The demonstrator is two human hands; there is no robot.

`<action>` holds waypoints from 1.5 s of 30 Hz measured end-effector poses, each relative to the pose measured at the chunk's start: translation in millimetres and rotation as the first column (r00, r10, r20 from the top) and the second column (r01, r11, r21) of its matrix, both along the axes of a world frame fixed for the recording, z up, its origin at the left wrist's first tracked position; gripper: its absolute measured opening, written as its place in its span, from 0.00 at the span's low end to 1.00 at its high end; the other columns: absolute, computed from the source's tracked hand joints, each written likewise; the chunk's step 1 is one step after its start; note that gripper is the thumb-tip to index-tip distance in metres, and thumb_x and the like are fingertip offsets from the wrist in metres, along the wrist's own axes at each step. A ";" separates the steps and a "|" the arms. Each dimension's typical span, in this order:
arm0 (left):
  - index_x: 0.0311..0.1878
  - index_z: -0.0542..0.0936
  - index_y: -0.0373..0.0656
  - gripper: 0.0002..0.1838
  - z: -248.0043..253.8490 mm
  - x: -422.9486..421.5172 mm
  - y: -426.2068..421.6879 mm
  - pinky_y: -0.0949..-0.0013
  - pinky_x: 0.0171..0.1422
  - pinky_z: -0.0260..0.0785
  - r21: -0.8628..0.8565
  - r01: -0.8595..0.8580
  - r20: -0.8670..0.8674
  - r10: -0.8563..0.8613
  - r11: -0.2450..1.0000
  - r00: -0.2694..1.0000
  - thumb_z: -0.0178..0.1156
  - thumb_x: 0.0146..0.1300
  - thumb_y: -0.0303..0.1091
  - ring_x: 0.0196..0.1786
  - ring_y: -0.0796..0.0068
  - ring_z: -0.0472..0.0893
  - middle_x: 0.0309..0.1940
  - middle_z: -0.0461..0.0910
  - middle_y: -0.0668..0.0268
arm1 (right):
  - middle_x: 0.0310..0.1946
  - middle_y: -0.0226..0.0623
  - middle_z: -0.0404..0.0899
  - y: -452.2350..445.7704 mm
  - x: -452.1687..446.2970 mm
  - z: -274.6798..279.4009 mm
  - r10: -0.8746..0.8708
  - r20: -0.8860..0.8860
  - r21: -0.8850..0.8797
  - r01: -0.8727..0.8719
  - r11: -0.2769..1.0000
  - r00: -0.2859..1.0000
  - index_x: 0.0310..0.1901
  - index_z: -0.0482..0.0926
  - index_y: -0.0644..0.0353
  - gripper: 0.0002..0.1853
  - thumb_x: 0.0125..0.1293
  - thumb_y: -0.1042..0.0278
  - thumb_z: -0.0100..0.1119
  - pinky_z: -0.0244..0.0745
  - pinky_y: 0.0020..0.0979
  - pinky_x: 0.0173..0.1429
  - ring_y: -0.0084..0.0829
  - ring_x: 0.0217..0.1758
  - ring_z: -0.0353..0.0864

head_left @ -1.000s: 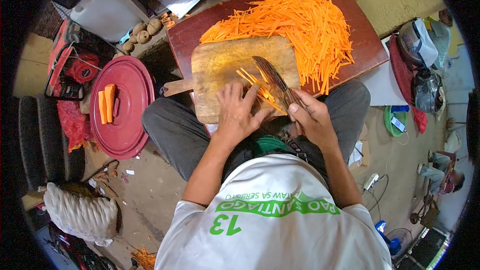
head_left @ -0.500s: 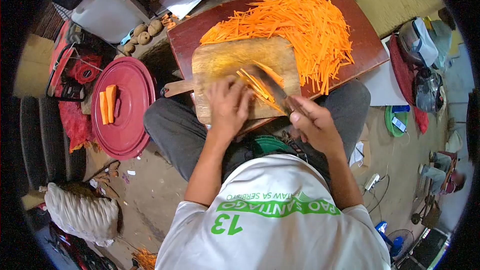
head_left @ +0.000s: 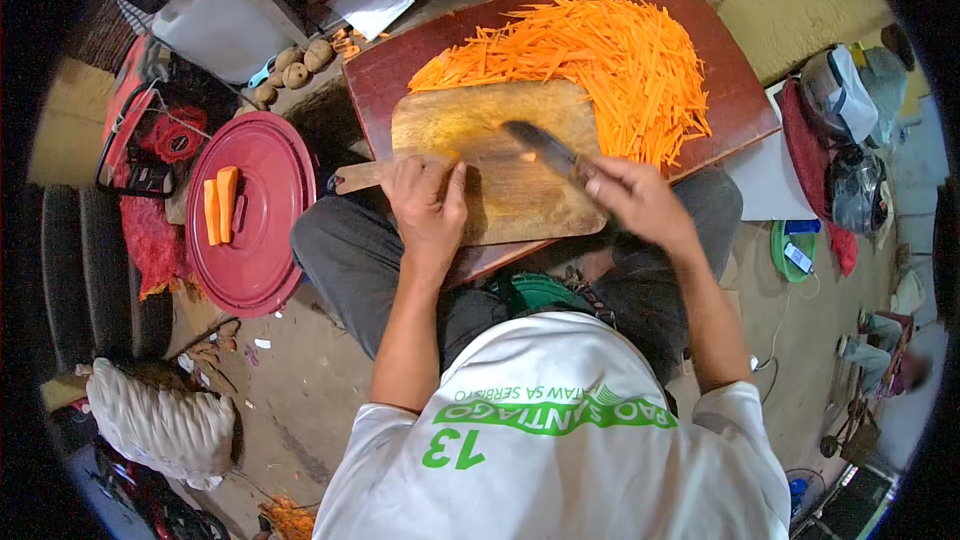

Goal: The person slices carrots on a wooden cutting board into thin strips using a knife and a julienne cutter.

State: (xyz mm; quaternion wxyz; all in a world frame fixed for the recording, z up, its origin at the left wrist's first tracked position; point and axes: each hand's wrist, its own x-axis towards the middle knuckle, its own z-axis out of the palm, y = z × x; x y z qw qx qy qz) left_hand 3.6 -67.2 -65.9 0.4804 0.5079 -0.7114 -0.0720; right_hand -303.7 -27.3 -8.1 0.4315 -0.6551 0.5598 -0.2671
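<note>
My right hand [head_left: 640, 202] is closed around the handle of a dark-bladed knife [head_left: 541, 146], held over the right part of the wooden cutting board [head_left: 520, 200]. On the board's left side, near its handle, rests my left hand [head_left: 428, 202], fingers bent; a bit of orange shows at its fingertips, too small to make out. A small orange piece [head_left: 528, 156] lies beside the blade. Behind and to the right of the board, a large heap of carrot strips [head_left: 630, 60] covers much of the dark red table [head_left: 735, 105].
At left, two carrot pieces [head_left: 227, 202] lie on a red round lid [head_left: 250, 275]. Potatoes [head_left: 296, 74] sit behind it. A green basin [head_left: 779, 250] holding a phone is at right. A seated person [head_left: 880, 355] is at far right.
The carrot strips that lay on the board between my hands are gone from there. My left hand has moved left toward the board's handle; my right hand has lifted and shifted slightly right with the knife.
</note>
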 end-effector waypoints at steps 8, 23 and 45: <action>0.40 0.88 0.41 0.08 0.2 -5.1 1.1 0.55 0.53 0.64 -0.052 0.068 0.059 -0.065 0.996 0.996 0.77 0.59 0.25 0.41 0.56 0.80 0.34 0.80 0.62 | 0.59 0.38 0.90 -72.9 -63.5 23.1 -0.161 -0.224 -0.273 0.096 0.957 0.961 0.69 0.83 0.69 0.23 0.79 0.64 0.67 0.78 0.32 0.70 0.27 0.62 0.86; 0.48 0.88 0.37 0.11 -17.3 -14.0 1.5 0.56 0.55 0.65 0.015 0.156 0.029 -0.156 0.988 0.987 0.73 0.62 0.21 0.42 0.56 0.81 0.36 0.82 0.58 | 0.28 0.29 0.80 -42.6 -38.5 8.7 -0.423 0.582 0.206 0.377 0.903 0.694 0.73 0.76 0.67 0.26 0.83 0.57 0.60 0.62 0.23 0.16 0.17 0.14 0.70; 0.64 0.86 0.47 0.32 60.5 -79.1 -81.7 0.36 0.70 0.58 0.058 0.375 0.524 -0.348 0.925 0.778 0.79 0.58 0.50 0.67 0.51 0.75 0.60 0.80 0.56 | 0.35 0.34 0.79 44.2 9.9 27.2 -0.009 -0.749 -0.460 -0.510 0.726 0.663 0.70 0.77 0.60 0.25 0.73 0.66 0.60 0.82 0.42 0.37 0.37 0.36 0.85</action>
